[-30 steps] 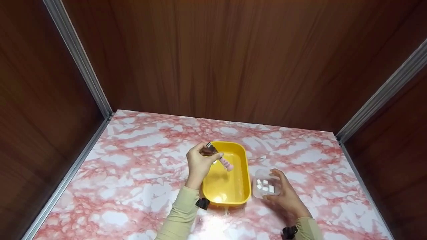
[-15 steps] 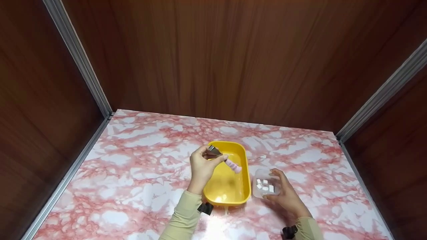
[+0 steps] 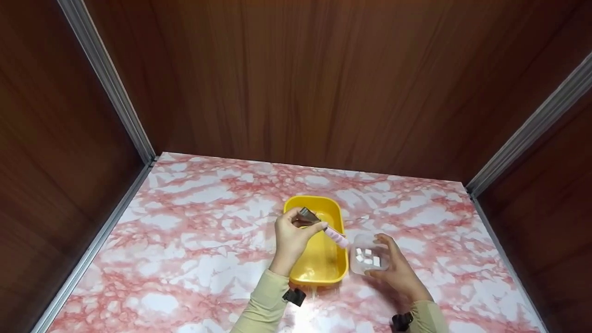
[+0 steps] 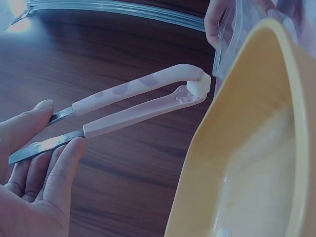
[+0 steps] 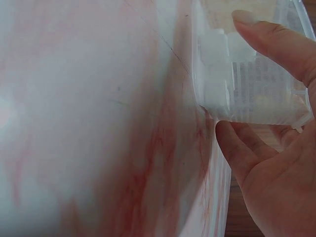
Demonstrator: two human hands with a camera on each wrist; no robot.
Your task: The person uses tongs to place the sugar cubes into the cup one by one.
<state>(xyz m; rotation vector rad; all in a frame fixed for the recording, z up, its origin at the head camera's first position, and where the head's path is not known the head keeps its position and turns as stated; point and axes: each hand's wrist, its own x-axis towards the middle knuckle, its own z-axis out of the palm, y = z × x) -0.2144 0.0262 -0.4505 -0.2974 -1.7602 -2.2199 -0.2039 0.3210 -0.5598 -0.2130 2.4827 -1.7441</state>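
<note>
My left hand (image 3: 290, 238) pinches a pair of tongs (image 3: 336, 237) with metal arms and pink gripping ends, over the right side of a yellow tub (image 3: 318, 264). In the left wrist view a white cube (image 4: 198, 86) is clamped between the tong tips, just outside the tub's edge. My right hand (image 3: 401, 273) grips a clear plastic container (image 3: 365, 239) on the table, thumb and fingers on opposite sides. Several white cubes (image 3: 368, 260) lie in that container. A bit of a white piece (image 4: 224, 232) shows inside the tub.
The table (image 3: 194, 222) has a red and white marbled top. Dark wood-grain panels (image 3: 296, 92) close off the back and both sides, with metal rails (image 3: 113, 83) in the corners. The clear container stands close to the tub's right side.
My left hand has moved right with the tongs, from over the tub's middle to its right rim, near the clear container. The right hand and container stay put.
</note>
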